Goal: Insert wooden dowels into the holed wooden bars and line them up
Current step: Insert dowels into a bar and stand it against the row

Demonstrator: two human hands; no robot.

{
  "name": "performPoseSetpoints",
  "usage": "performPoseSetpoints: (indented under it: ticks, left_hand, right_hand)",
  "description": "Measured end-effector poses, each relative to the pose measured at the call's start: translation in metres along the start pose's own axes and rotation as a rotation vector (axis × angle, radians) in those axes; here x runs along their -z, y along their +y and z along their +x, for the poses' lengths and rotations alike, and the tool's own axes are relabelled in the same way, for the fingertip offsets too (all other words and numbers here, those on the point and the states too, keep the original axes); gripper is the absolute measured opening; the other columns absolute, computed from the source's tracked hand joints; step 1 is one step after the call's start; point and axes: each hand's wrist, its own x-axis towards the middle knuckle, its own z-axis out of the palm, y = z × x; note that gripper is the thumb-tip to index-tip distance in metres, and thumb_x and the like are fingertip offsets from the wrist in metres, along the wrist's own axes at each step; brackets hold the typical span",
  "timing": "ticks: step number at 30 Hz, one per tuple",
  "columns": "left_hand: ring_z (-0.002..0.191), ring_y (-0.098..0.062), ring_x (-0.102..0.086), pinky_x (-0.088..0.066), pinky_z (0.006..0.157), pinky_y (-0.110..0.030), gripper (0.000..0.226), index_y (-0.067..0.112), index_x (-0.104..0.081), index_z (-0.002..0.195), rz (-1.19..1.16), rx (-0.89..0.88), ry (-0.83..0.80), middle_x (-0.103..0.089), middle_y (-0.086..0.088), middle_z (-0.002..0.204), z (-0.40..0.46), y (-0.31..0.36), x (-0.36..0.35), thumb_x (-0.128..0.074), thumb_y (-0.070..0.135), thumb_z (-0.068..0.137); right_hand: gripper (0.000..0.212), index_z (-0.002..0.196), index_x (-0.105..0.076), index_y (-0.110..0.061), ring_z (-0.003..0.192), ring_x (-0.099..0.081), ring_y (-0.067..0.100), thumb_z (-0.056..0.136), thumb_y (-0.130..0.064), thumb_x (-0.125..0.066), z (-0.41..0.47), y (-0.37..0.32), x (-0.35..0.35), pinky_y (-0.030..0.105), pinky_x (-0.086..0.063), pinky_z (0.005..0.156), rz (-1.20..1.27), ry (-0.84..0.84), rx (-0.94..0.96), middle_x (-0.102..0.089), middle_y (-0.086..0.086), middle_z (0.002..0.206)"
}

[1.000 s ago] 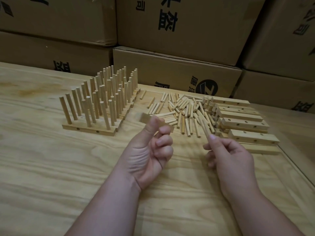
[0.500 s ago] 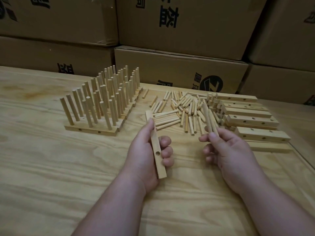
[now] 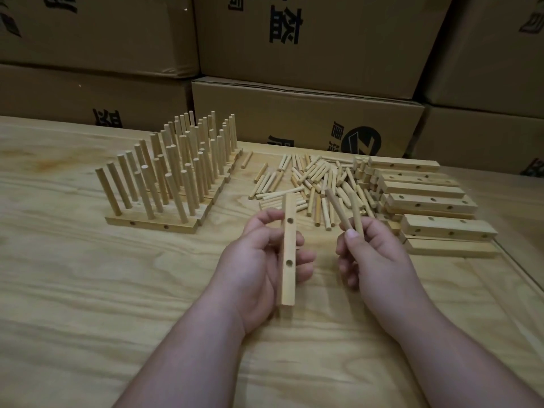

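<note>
My left hand (image 3: 259, 260) grips a holed wooden bar (image 3: 289, 248), held lengthwise away from me with two holes facing up. My right hand (image 3: 371, 260) pinches a few dowels (image 3: 343, 212) that point up and away, a short gap right of the bar. Loose dowels (image 3: 312, 184) lie in a heap on the table beyond both hands. Unfilled holed bars (image 3: 424, 201) are stacked at the right. At the left stand rows of bars with upright dowels (image 3: 173, 178), lined up side by side.
The work surface is a pale wooden table (image 3: 88, 290) with a raised edge at the right (image 3: 527, 272). Stacked cardboard boxes (image 3: 309, 125) form a wall along the table's far side.
My left hand turned the bar from end-on to lengthwise with its holes up. My right hand rose with its dowels and came closer to the bar.
</note>
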Motion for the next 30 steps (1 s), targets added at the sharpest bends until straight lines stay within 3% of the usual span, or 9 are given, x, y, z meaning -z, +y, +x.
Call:
performPoseSetpoints:
  ticks: [3,7,10,12,15,18,22,25,30]
  left_hand:
    - [0.077,-0.032,-0.076,-0.063,0.058,-0.039,0.032,0.015,-0.062,0.118,0.000,0.054,-0.061,-0.076,-0.017,0.092,-0.0012,-0.0007,0.0012,-0.038,0.004,0.101]
    - [0.085,-0.033,-0.076,-0.063,0.064,-0.040,0.034,0.013,-0.065,0.123,-0.062,0.086,-0.115,-0.075,-0.021,0.106,-0.0026,0.0030,0.0007,-0.045,0.013,0.095]
    - [0.077,-0.027,-0.074,-0.061,0.059,-0.033,0.040,0.014,-0.063,0.123,-0.055,0.071,-0.122,-0.074,-0.016,0.104,-0.0060,0.0048,-0.0025,-0.066,0.029,0.086]
    - [0.069,-0.022,-0.073,-0.058,0.052,-0.027,0.046,0.015,-0.055,0.127,-0.019,0.049,-0.079,-0.075,-0.014,0.102,-0.0046,0.0024,-0.0027,-0.070,0.026,0.084]
    - [0.068,-0.025,-0.074,-0.059,0.050,-0.028,0.020,0.012,-0.048,0.120,-0.014,0.060,-0.052,-0.076,-0.018,0.106,-0.0033,0.0018,-0.0028,-0.051,0.017,0.101]
    - [0.067,-0.027,-0.074,-0.058,0.049,-0.029,0.032,0.005,-0.046,0.128,-0.028,0.102,-0.045,-0.076,-0.020,0.107,-0.0033,0.0046,-0.0010,-0.033,0.021,0.104]
    - [0.053,-0.021,-0.060,-0.043,0.041,-0.024,0.035,0.012,-0.054,0.121,0.017,0.084,0.020,-0.076,-0.013,0.094,-0.0010,0.0043,-0.0005,-0.036,0.038,0.107]
    - [0.052,-0.017,-0.055,-0.041,0.042,-0.023,0.039,0.020,-0.064,0.121,0.028,0.051,0.060,-0.075,-0.011,0.091,0.0003,0.0031,-0.0017,-0.042,0.048,0.104]
    - [0.060,-0.016,-0.058,-0.043,0.047,-0.025,0.026,0.006,-0.067,0.104,-0.017,0.002,0.106,-0.068,-0.007,0.083,0.0014,0.0033,-0.0028,-0.054,0.027,0.098]
  right_hand:
    - [0.016,0.095,-0.057,-0.012,0.050,-0.047,0.011,0.105,-0.011,-0.045,-0.0008,-0.0007,-0.0004,0.018,-0.039,0.043,0.041,-0.001,-0.002,-0.055,-0.002,0.066]
    - [0.015,0.098,-0.057,-0.012,0.049,-0.047,0.013,0.105,-0.013,-0.044,-0.0005,-0.0005,0.0004,0.020,-0.039,0.041,0.073,0.006,-0.011,-0.056,0.001,0.066]
    - [0.016,0.099,-0.058,-0.013,0.049,-0.048,0.013,0.105,-0.014,-0.044,-0.0006,-0.0006,0.0011,0.020,-0.039,0.041,0.063,0.009,0.003,-0.057,0.002,0.066]
    - [0.016,0.097,-0.058,-0.014,0.049,-0.048,0.014,0.105,-0.014,-0.044,-0.0009,-0.0007,0.0010,0.020,-0.040,0.042,0.046,0.006,0.013,-0.058,0.001,0.066]
    - [0.016,0.096,-0.058,-0.015,0.050,-0.048,0.014,0.105,-0.014,-0.044,-0.0009,-0.0012,0.0003,0.020,-0.040,0.043,0.045,0.007,0.014,-0.058,0.001,0.067]
    - [0.015,0.094,-0.058,-0.014,0.051,-0.049,0.013,0.104,-0.013,-0.046,-0.0004,-0.0005,0.0004,0.019,-0.041,0.044,0.011,0.027,0.040,-0.059,0.001,0.069]
    - [0.014,0.093,-0.063,-0.019,0.050,-0.049,0.006,0.102,-0.016,-0.053,0.0001,0.0031,0.0012,0.019,-0.042,0.047,-0.032,0.054,0.074,-0.057,-0.009,0.063]
    - [0.013,0.099,-0.068,-0.026,0.064,-0.053,0.002,0.100,-0.019,-0.057,0.0019,0.0056,0.0025,0.024,-0.041,0.063,-0.044,0.068,0.103,-0.060,-0.020,0.065]
    - [0.013,0.102,-0.072,-0.027,0.059,-0.055,-0.006,0.098,-0.022,-0.060,0.0014,0.0017,0.0058,0.011,-0.038,0.060,-0.060,0.071,0.163,-0.059,-0.027,0.062]
